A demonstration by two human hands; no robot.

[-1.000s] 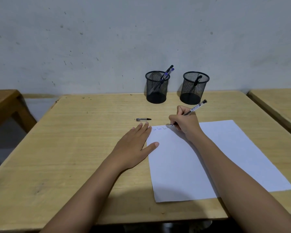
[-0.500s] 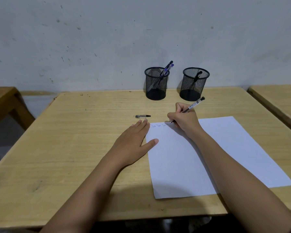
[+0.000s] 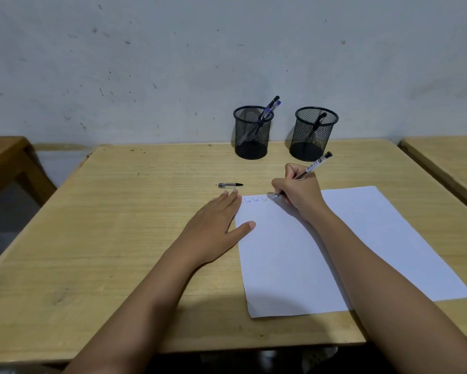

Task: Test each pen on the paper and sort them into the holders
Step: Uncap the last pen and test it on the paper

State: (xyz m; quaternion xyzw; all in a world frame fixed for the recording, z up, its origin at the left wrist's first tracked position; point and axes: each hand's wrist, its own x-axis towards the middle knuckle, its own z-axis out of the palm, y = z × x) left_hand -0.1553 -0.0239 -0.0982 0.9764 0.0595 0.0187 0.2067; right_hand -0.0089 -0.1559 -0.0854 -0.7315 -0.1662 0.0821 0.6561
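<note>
Spreading out beneath both forearms, a pale rectangular wooden table (image 3: pixel 105 238) is carrying everything in view. A white rectangular sheet of paper (image 3: pixel 294 265) is lying on it under the right forearm, with its left edge running alongside the left palm.

The left hand (image 3: pixel 213 228) is lying flat, its fingers straight and close together on the wood. Its thumb is spreading sideways and pressing on the paper's left edge. The right hand (image 3: pixel 298 190) is curling its fingers round a clear-barrelled pen (image 3: pixel 314 166) with a black end, pinching it low near the tip. The tip is touching the top of the sheet, while the barrel is slanting up and away past the knuckles.

Beyond the hands, by the wall, two round holders of black wire mesh are standing upright and apart. The left mesh holder (image 3: pixel 251 136), beyond the gap between the hands, is holding two leaning blue-trimmed pens (image 3: pixel 270 109). The right mesh holder (image 3: pixel 312 139), beyond the right hand, is holding one black pen (image 3: pixel 317 122).

A small clear-and-black pen cap (image 3: pixel 230 185) is lying on its side just beyond the left fingertips. Short blue scribbled words (image 3: pixel 256 200) are running along the paper between those fingertips and the pen tip.
</note>
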